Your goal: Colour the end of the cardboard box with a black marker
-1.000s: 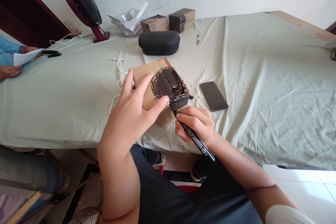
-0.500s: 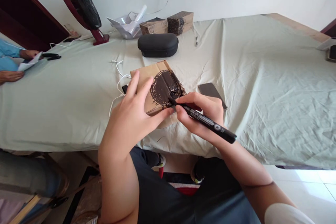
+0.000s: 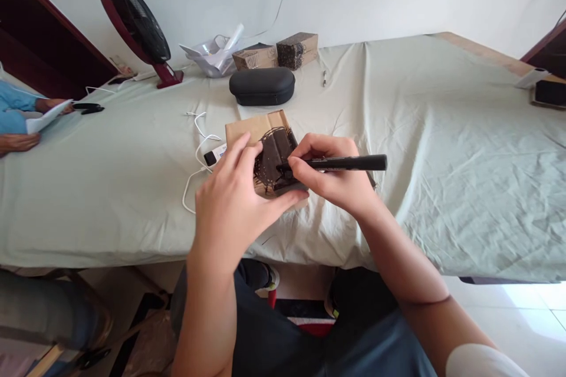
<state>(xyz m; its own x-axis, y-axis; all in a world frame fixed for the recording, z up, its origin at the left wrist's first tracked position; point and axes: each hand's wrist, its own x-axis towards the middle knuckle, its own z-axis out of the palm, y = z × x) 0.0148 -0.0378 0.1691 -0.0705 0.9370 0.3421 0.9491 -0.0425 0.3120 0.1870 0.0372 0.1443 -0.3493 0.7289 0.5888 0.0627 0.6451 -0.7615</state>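
Note:
A brown cardboard box lies on the cloth in front of me, with a dense patch of black ink on its top. My left hand steadies the box, fingers over its top and thumb along the near side. Between the thumb and fingers of my right hand is a black marker, its tip touching the inked patch. The marker points left and lies nearly level across the view. My right hand hides most of a dark phone beside the box.
Behind the box sits a black hard case. Farther back are two small cardboard boxes, a clear plastic basket and a fan. A white cable runs left of the box. Another person's hands hold paper at far left.
The marker has swung from a slant toward me to nearly level, and its tip has shifted slightly left. My left hand has moved right along the box, its fingers closer together.

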